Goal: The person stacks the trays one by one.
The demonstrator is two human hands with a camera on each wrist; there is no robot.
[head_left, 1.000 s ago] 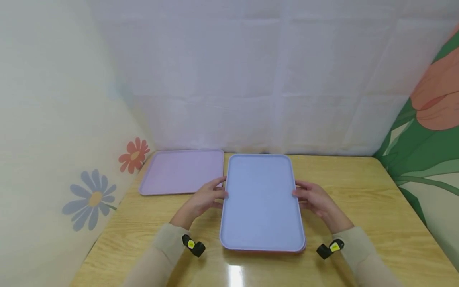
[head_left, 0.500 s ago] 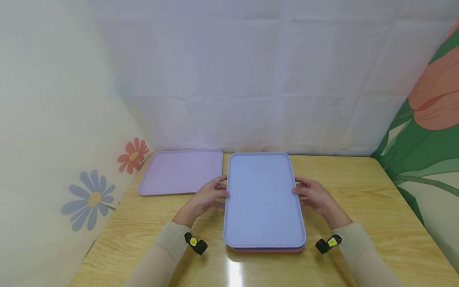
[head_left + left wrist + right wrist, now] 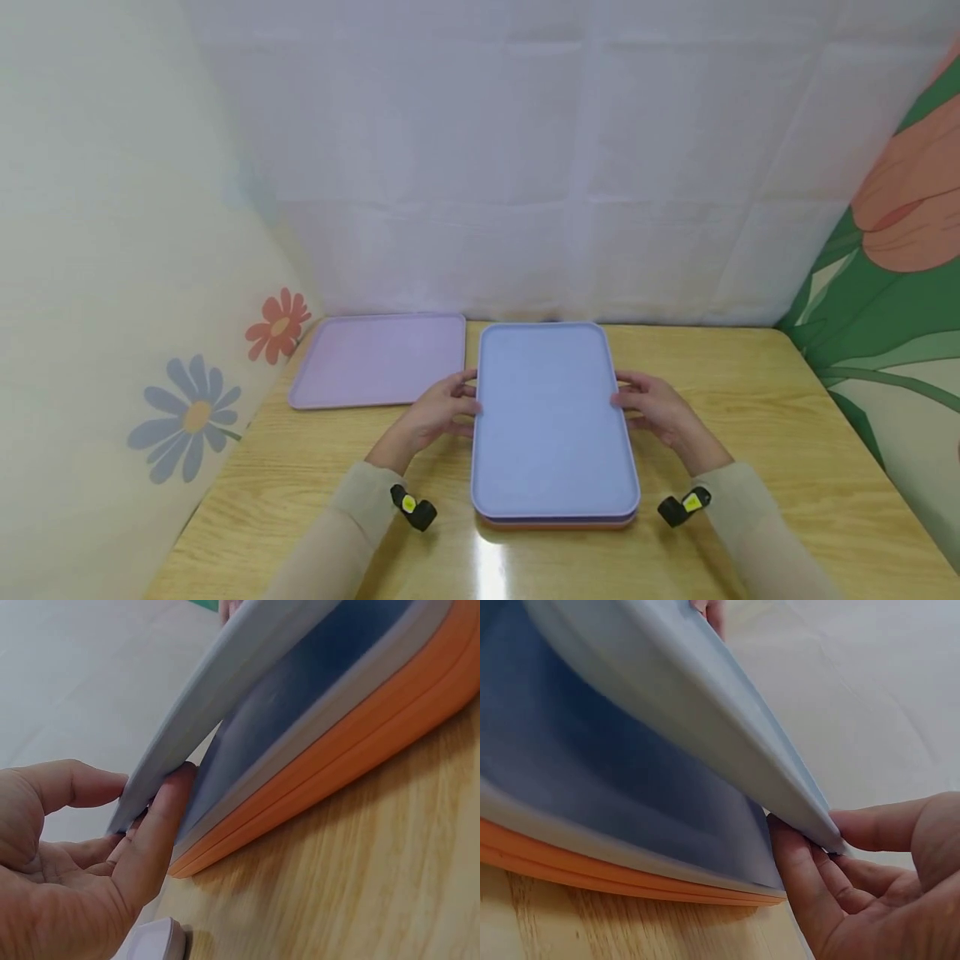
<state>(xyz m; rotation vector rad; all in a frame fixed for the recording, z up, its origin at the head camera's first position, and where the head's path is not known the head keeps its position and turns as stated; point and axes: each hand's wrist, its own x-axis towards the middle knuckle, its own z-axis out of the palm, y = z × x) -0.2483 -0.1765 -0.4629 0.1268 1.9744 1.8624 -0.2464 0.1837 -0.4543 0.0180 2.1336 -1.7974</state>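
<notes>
A light blue tray [image 3: 553, 417] is held level by its two long sides, over a stack of trays with a purplish one [image 3: 630, 765] on top and orange ones [image 3: 330, 776] beneath. The left hand [image 3: 435, 412] pinches its left edge, thumb above and fingers below; the left wrist view shows that hand [image 3: 90, 847] with a gap under the blue tray. On the opposite edge the right hand [image 3: 663, 417] pinches likewise, and in the right wrist view its fingers [image 3: 810, 877] lie beneath the rim. The blue tray is tilted relative to the stack in both wrist views.
A lilac tray [image 3: 382, 358] lies at the back left of the wooden table [image 3: 787, 467], just left of the stack. A white cloth [image 3: 525, 167] hangs behind the table. Flower-patterned panels stand at the left and right sides.
The blue tray has shifted slightly right, with both hands still gripping it. More of the purplish and orange edges shows beneath its near side than one second ago.
</notes>
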